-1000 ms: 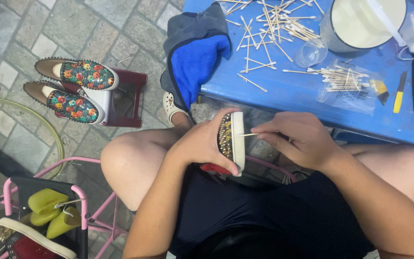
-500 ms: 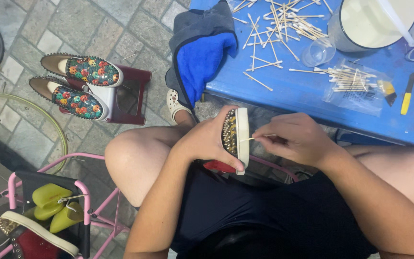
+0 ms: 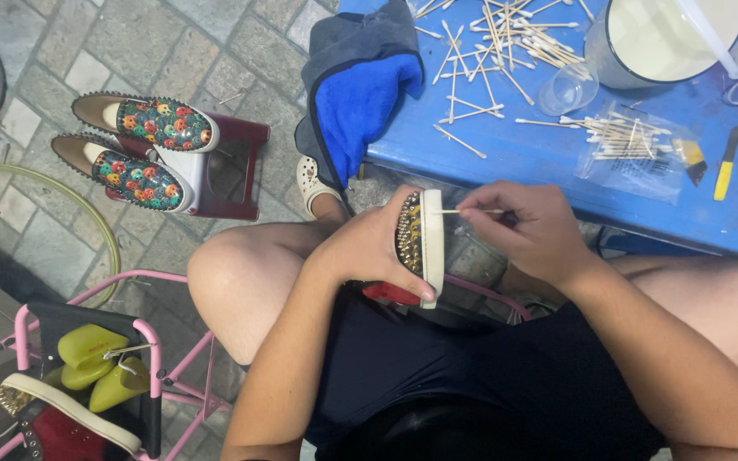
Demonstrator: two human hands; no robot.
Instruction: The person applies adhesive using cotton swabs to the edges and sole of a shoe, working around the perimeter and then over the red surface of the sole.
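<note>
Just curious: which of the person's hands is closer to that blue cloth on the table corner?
Left. The left hand grips the studded shoe just below the blue cloth; the right hand, holding a cotton swab, sits farther right.

Clear plastic swab packet (image 3: 634, 149), flat on blue table (image 3: 540, 158).

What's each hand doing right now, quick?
Left hand: closed around a studded shoe, held on edge above the lap.
Right hand: fingers pinched on a cotton swab, its tip at the shoe's white sole edge.

cotton swab (image 3: 470, 211) tip seemingly slid slightly higher along studded shoe (image 3: 421, 246) sole edge
</note>
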